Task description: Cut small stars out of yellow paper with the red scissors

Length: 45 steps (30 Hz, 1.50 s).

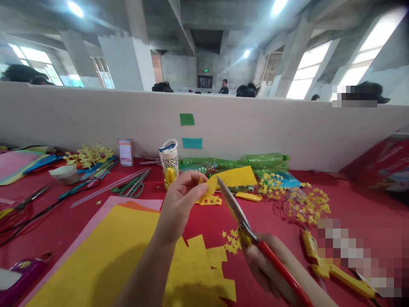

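Note:
My left hand (182, 198) pinches a small piece of yellow paper (211, 187) between thumb and fingertips, above the table. In my right hand (265, 260) is a pair of scissors (234, 207) with red handles, its blades pointing up and left. The blade tips are at the right edge of the yellow piece; whether they touch it I cannot tell. Below the scissors lies a small pile of yellow stars (231, 241). A strip with star-shaped holes (209, 200) rests behind my left fingers. Under my left forearm lies a yellow sheet with notched edges (200, 264).
Large yellow sheets (121, 238) cover the front left of the red table. Green bottles (265, 160) and a cup (169, 157) stand along the white partition (96, 115). More stars (313, 204) and a yellow glue gun (319, 260) lie right. Green-handled scissors (136, 187) lie left.

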Each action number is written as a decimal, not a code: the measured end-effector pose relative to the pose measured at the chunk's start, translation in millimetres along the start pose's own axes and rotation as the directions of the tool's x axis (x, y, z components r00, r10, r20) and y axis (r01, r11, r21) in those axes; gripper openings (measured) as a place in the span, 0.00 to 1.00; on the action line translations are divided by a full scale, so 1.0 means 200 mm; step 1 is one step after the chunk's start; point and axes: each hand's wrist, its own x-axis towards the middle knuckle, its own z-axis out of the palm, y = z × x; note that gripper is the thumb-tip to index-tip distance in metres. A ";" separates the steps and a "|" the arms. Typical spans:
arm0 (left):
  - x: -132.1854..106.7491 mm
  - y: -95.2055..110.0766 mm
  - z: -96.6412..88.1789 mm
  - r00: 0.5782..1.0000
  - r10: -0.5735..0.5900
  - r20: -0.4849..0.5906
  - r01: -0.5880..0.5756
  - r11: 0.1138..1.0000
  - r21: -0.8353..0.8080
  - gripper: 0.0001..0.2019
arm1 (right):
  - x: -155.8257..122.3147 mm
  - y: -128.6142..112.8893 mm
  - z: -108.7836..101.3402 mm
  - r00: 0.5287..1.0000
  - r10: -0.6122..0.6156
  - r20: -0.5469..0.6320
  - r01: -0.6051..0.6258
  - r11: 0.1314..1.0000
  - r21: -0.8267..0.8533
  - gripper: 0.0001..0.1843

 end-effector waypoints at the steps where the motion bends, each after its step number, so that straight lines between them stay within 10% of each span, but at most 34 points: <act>1: 0.01 0.00 0.00 0.998 0.029 -0.047 -0.028 0.999 0.015 0.04 | 0.00 0.01 0.00 1.000 -0.003 -0.017 0.003 1.000 0.009 0.31; 5: 0.03 -0.04 -0.01 0.998 0.022 -0.064 -0.013 0.989 0.145 0.06 | 0.01 0.06 -0.01 0.999 -0.042 -0.008 0.042 0.993 0.111 0.30; 11: -0.02 -0.07 0.04 0.859 -0.309 0.409 0.083 0.871 0.484 0.07 | 0.02 0.09 0.00 0.996 -0.088 0.013 0.085 0.984 0.159 0.30; 17: -0.07 0.05 0.08 0.992 -0.047 0.114 0.019 0.970 0.241 0.11 | 0.00 0.06 0.02 0.994 -0.110 0.012 0.108 0.990 0.094 0.30; 27: -0.05 0.04 0.10 0.970 0.056 -0.235 -0.038 0.996 0.083 0.08 | 0.05 0.08 0.04 0.995 -0.099 0.033 0.096 0.993 0.064 0.29; 45: -0.01 0.04 -0.04 0.998 -0.027 -0.064 0.040 0.976 0.214 0.15 | 0.01 0.02 -0.01 0.982 -0.167 0.090 0.173 0.983 -0.061 0.30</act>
